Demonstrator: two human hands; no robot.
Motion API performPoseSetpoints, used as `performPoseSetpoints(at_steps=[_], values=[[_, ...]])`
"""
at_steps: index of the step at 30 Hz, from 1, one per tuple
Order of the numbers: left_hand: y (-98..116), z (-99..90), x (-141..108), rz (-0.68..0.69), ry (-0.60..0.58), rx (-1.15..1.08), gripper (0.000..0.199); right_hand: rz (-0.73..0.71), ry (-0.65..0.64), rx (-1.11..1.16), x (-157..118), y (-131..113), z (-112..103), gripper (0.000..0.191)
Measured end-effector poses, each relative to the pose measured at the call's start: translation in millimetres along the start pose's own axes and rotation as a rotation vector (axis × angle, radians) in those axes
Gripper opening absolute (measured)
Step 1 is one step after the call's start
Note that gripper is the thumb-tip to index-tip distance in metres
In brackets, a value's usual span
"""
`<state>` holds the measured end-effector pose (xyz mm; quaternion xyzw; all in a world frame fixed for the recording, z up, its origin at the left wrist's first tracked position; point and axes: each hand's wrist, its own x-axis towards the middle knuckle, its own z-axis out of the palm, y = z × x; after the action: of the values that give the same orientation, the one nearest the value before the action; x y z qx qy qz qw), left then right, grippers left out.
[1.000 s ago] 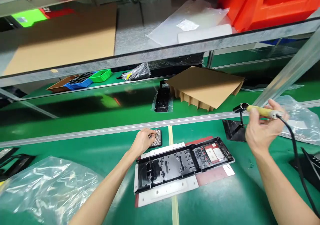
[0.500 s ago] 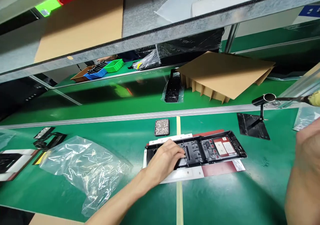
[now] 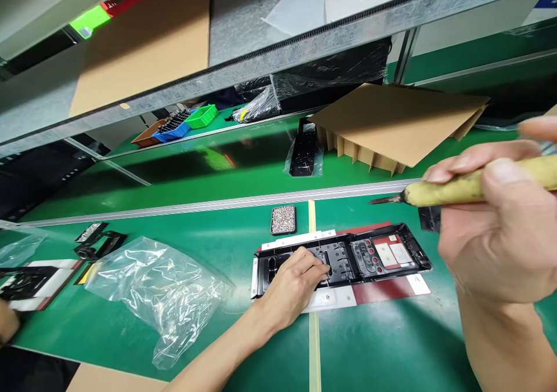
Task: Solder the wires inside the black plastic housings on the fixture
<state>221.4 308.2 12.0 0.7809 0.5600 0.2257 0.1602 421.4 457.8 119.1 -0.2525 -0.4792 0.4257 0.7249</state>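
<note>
A long black plastic housing (image 3: 343,261) lies face down in a white and dark red fixture (image 3: 378,291), its ribbed inside showing. My left hand (image 3: 296,279) rests on the middle of this housing, fingers bent and pressed together at the tips. What they pinch, if anything, is hidden. In my raised right hand (image 3: 500,224) is a soldering iron (image 3: 452,190) with a yellow handle. Its dark tip points left, above the table and apart from the housing. Behind the fixture sits a small square tray (image 3: 282,220) filled with tiny metal pieces.
A clear plastic bag (image 3: 161,299) lies left of the fixture. Beyond it are black parts (image 3: 102,242) and another fixture (image 3: 52,287), with a person's hand at the left edge. Cardboard (image 3: 400,119) and a bagged black panel (image 3: 304,148) stand behind. A metal shelf edge (image 3: 261,61) crosses overhead.
My right hand has drawn the soldering iron out of its tubular stand and moved left and up into view. My left hand stays on the housing. The camera view has shifted slightly.
</note>
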Motion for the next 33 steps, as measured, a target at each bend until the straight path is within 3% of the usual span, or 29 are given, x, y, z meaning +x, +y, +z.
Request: performPoseSetpoints(at_steps=[3,8,12,16,25,33], values=[[0,2.3,-4,-0.021,0.058,-0.038,0.022,-0.038,-0.041,0.071,-1,5,2,0.012],[2,5.8,-13,-0.019,0.052,-0.017,0.031,0.158,-0.197,0.185,-13,6,3,0.014],[5,12.1,-12,0.023,-0.004,0.090,0.033,0.274,-0.209,0.188,-21,4,7,0.009],[12,14.0,-3,0.048,0.003,0.146,0.032,0.266,-0.213,0.224,-23,2,12,0.017],[20,-0.1,-1,0.039,0.375,0.167,0.030,0.473,-0.348,0.240,-38,4,17,0.036],[10,11.6,-11,-0.017,0.515,0.175,0.038,0.540,-0.410,0.207,-48,17,12,0.036]])
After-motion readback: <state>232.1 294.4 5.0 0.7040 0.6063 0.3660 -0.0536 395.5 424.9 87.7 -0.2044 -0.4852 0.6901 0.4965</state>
